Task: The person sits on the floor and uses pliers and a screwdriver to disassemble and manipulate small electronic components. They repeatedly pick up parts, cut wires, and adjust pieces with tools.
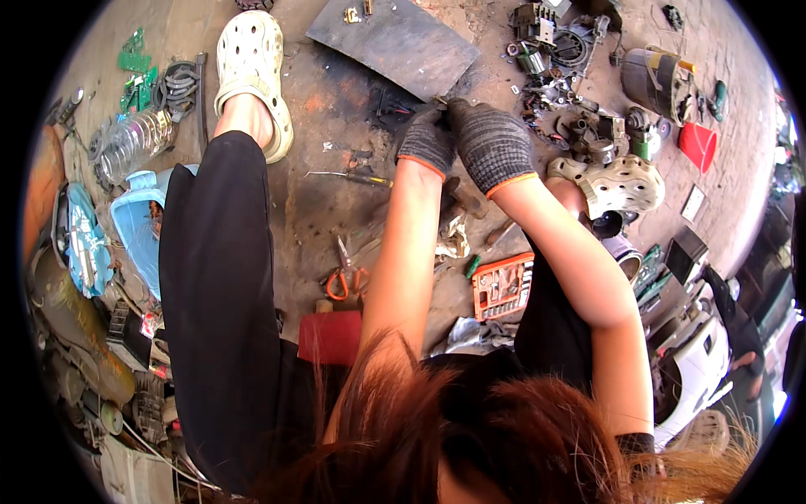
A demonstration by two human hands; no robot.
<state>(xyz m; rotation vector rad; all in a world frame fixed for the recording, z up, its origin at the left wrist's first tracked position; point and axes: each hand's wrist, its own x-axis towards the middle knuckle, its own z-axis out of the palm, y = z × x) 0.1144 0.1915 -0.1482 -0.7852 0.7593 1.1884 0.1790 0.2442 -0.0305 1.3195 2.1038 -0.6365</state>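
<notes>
In the head view, my gloved left hand (426, 141) and right hand (493, 144) meet, fingers curled in, just beside the near corner of the dark plate (401, 49) on the ground (311, 218); whether they pinch anything, I cannot tell. A yellow-and-black screwdriver (364, 178) lies near my left hand

Clear ribbed plastic bottle (136, 148) lies on its side at left, between green flat circuit boards (141, 89) and a light-blue plastic basin (144, 239). Right: red tapered plastic cup (697, 146), near a grey cylindrical container (648, 82).
</notes>
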